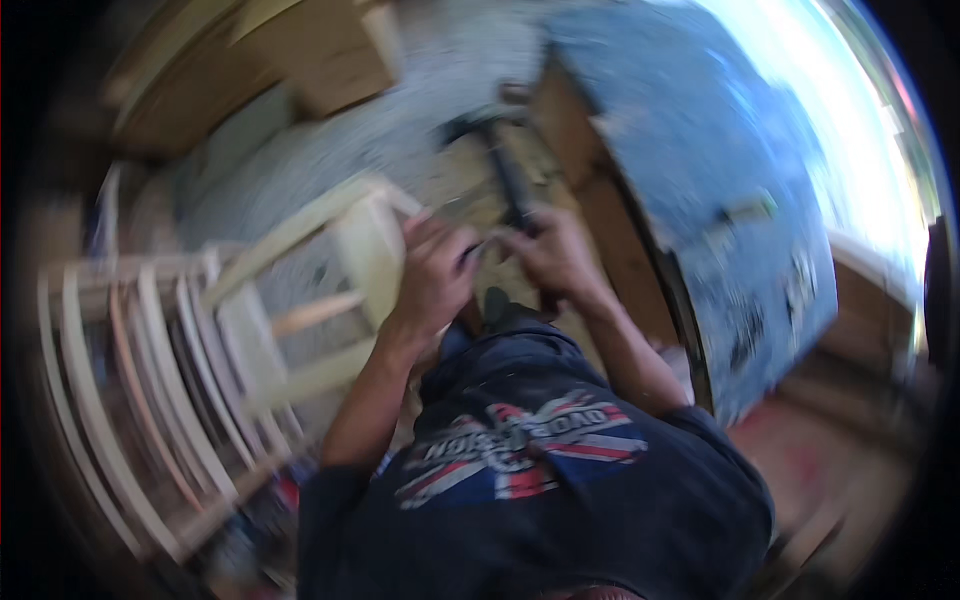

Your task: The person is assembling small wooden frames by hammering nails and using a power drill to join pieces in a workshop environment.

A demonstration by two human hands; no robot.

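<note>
My right hand [556, 258] is wrapped round the dark handle of a hammer [508, 178], whose head points away from me and a little left. Close beside it, my left hand [436, 272] is closed, with its fingertips near the right hand. A small dark bit shows at those fingers, too blurred to name. Just left of my left hand stands a pale wooden frame [365, 245] with legs and rails, like part of a stool or chair. Motion smears both hands and the hammer.
A table with a worn blue top [700, 180] stands close on my right. At left is a rack of curved pale wooden slats [150, 370]. Brown boxes or boards [320, 60] lie at the far left, on a grey floor [440, 60]. Bright light enters at far right.
</note>
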